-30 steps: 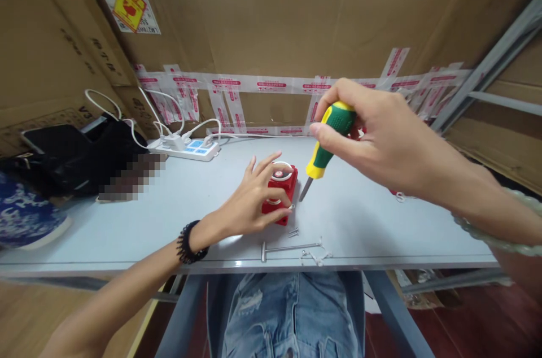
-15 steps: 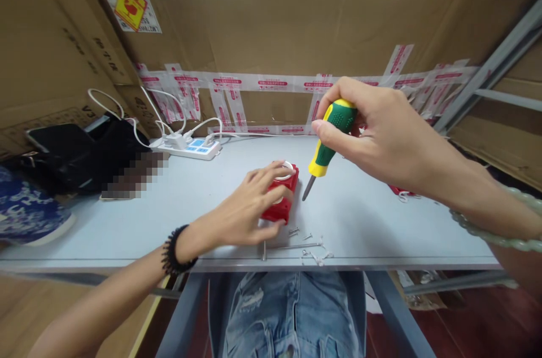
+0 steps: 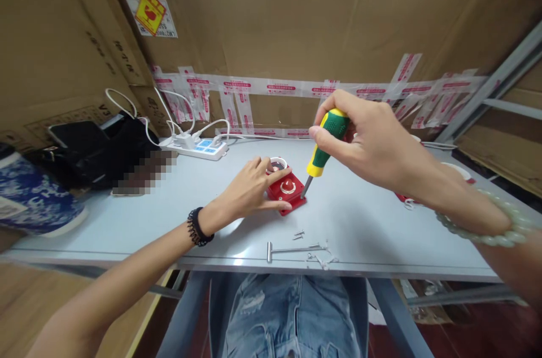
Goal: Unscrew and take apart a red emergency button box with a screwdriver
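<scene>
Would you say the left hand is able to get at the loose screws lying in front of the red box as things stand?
Probably yes: the left hand rests on the red box, and only bare table lies between it and the screws.

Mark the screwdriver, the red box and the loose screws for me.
screwdriver [image 3: 320,155]: head view, on the yellow part of its handle.
red box [image 3: 287,187]: head view, on its top face by the round button.
loose screws [image 3: 299,234]: head view, on the pair near the table's front edge.

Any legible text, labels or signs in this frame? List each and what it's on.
"V3": left cardboard box, partly cut off.
Yellow-red warning sticker with white label: print too small to read.
Red-printed packing tape on the cardboard: blurred, unreadable.
Dark print on the upper-left box: unreadable.
Power strip, screwdriver, red device: no text visible.
</scene>
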A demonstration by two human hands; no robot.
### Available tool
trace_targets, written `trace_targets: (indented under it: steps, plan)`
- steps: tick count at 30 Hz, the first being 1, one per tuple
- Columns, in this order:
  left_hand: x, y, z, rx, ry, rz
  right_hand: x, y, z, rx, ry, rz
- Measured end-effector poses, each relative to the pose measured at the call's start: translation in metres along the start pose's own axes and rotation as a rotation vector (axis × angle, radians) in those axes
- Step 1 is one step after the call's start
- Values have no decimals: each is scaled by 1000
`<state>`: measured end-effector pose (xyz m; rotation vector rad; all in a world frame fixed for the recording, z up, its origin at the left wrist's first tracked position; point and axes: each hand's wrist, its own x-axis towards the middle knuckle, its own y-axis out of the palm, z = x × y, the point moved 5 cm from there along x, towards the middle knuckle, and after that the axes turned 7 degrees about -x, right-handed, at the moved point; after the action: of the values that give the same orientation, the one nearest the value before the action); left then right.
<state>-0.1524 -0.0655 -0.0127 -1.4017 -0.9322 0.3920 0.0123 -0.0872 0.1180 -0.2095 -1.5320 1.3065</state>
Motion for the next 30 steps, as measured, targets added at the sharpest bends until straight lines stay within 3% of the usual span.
trace_targets:
  steps: [7,12,16,20,30]
  plan:
    - [-5,-12,-3,51,27,18,0,24,4,41,1,67]
    - [-4,-5,0,124,-13,-23,-4,34,6,63,-15,86]
    - [-5,-1,1,-1,24,-79,-2,37,4,70,-19,66]
    - [-6,4,5,-182,-21,6,0,40,-1,64,-4,67]
    - [-5,7,1,-186,0,29,1,43,-9,15,34,82]
